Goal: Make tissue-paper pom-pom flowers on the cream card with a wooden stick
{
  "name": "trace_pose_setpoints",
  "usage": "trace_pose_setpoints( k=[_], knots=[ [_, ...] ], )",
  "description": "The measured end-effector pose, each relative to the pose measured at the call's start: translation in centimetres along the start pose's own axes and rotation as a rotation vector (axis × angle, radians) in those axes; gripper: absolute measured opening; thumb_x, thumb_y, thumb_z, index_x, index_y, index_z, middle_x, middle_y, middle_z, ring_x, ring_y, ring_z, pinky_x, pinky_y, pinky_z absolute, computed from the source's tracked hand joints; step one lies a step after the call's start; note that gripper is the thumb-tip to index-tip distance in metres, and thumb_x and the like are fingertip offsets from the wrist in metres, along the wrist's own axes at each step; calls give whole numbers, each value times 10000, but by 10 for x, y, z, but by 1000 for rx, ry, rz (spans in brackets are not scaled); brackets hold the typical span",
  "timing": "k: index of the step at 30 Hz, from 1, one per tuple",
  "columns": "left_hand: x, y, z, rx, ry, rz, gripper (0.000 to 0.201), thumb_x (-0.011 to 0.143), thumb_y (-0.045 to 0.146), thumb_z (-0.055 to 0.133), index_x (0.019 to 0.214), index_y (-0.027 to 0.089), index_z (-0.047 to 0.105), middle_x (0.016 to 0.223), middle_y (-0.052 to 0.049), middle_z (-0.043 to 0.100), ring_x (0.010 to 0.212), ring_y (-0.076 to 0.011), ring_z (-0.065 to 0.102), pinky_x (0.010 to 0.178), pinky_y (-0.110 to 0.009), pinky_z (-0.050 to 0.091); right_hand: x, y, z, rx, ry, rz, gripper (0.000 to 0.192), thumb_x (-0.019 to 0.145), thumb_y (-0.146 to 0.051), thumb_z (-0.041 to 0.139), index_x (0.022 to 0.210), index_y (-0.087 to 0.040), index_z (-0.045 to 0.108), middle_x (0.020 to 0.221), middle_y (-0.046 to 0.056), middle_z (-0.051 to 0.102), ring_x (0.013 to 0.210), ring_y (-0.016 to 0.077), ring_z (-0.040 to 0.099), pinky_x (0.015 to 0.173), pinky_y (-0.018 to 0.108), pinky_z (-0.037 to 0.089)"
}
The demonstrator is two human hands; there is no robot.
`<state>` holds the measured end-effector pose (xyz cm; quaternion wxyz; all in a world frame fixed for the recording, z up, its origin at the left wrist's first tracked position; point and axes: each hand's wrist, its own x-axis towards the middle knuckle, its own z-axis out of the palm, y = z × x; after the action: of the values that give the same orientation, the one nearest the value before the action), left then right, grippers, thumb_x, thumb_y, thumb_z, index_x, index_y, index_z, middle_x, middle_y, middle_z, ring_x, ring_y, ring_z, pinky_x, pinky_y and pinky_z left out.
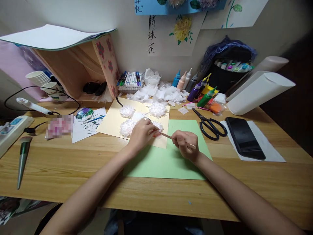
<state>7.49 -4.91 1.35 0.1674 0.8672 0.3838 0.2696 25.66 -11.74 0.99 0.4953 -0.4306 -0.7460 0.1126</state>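
My right hand [185, 143] is closed around a thin wooden stick [166, 135] that slants up to the left. At the stick's far tip, my left hand [142, 133] pinches its fingers together. A little white shows there, but what the fingers hold is too small to make out. Both hands are above a cream sheet [111, 122] with several fluffy white paper flowers [127, 111] on it. My left hand partly hides the flowers near the middle. A light green sheet [151, 166] lies partly under the cream one, below my right hand.
Black-handled scissors [212, 125] and a phone [245, 137] lie to the right. Behind are torn white tissue pieces [156, 94], glue bottles [181, 81] and markers [130, 79]. A makeup brush [23, 161], a painted sheet [89, 125] and a power strip [14, 130] are at left.
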Motion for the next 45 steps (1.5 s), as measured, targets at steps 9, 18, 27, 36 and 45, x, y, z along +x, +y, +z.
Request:
trace_pose_setpoints(
  k=[9, 18, 27, 36, 45],
  knots=[
    [1, 0, 4, 72, -6, -10, 102, 849, 240, 602, 823, 192, 688, 836, -44, 605, 817, -184, 526, 703, -311, 416, -1, 5, 5, -103, -99, -8, 403, 971, -276, 313, 620, -189, 493, 459, -41, 442, 408, 79, 419, 485, 217, 339],
    [-6, 0, -3, 95, 179, -130, 234, 950, 215, 378, 1014, 177, 600, 985, -75, 617, 925, -204, 525, 812, -329, 407, -1, 4, 10, 18, -77, 182, 431, 970, -352, 311, 616, -197, 502, 413, -55, 426, 365, 78, 421, 465, 218, 359],
    [-8, -7, -7, 310, 44, -195, 304, 937, 181, 354, 1177, 142, 537, 894, -95, 687, 954, -240, 569, 881, -390, 339, 7, 1, 19, 291, 68, 599, 456, 933, -501, 359, 624, -194, 494, 377, -46, 474, 342, 89, 482, 386, 212, 362],
    [-8, -6, -6, 336, 34, -182, 300, 941, 206, 352, 1157, 142, 550, 812, -79, 672, 882, -231, 584, 871, -378, 338, -3, -1, 9, 168, 146, 351, 509, 959, -407, 319, 530, -200, 498, 389, -36, 440, 338, 81, 414, 398, 240, 340],
    [-8, -5, -6, 340, 34, -182, 297, 938, 202, 352, 1148, 142, 554, 806, -81, 667, 863, -231, 585, 865, -375, 344, -3, -2, 7, -15, 11, 47, 473, 962, -297, 268, 539, -215, 463, 408, -29, 448, 357, 94, 413, 449, 254, 355]
  ],
)
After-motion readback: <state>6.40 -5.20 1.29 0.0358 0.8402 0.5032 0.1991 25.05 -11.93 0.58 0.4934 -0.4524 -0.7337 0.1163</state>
